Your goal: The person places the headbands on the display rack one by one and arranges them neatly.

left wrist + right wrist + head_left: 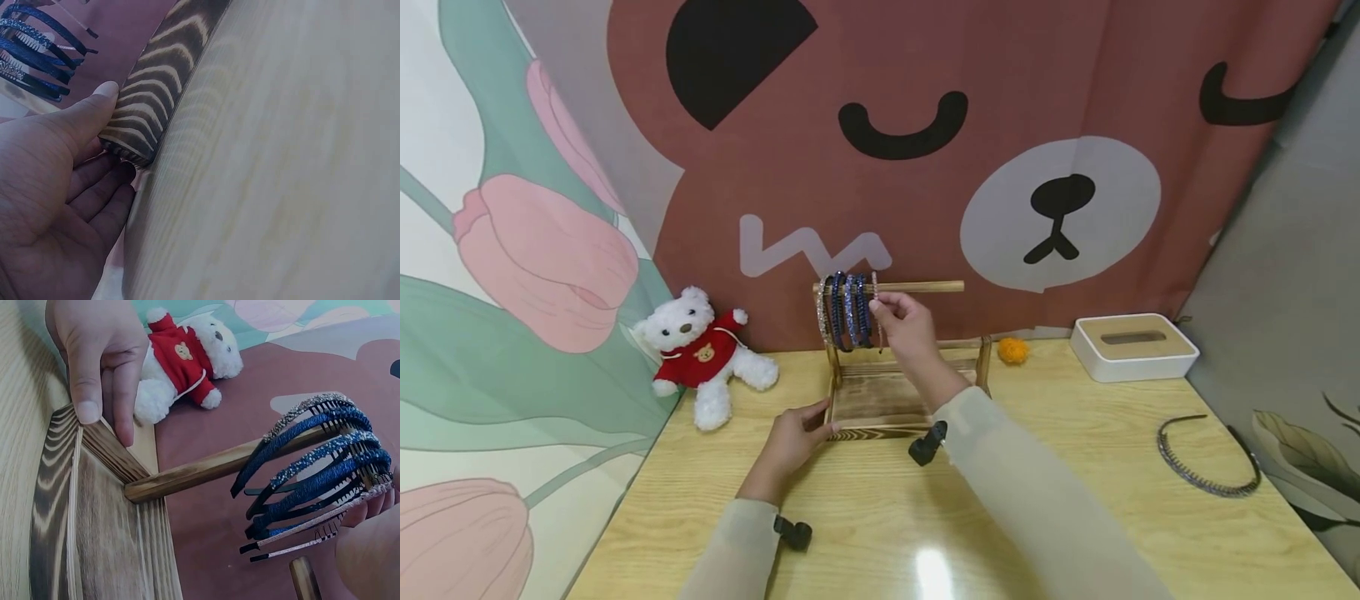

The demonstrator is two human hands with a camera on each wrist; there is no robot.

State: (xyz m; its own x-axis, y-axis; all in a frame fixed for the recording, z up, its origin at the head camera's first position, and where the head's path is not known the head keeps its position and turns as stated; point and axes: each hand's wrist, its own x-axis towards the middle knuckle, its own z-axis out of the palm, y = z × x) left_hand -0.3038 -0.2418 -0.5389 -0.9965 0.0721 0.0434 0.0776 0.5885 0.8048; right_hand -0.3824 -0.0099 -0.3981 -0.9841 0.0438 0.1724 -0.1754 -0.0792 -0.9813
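A wooden headband rack (880,433) with dark-stained grain and a raised bar (928,287) stands against the back curtain. Several sparkly and blue headbands (300,469) hang side by side at the bar's left end. My right hand (913,337) pinches a thin pale pink headband (312,526) beside them; its top crosses the bar in the head view. In the right wrist view most of those fingers are hidden behind the headbands. Down at the rack's front left corner, my left hand (793,437) grips the base, thumb on the patterned edge (147,100) and fingers behind it.
Left of the rack a white teddy bear (703,354) in a red sweater sits by the wall. To the right are an orange pompom-like item (1013,350), a white tissue box (1135,367) with a wooden top, and a toothed headband (1202,483) on the table.
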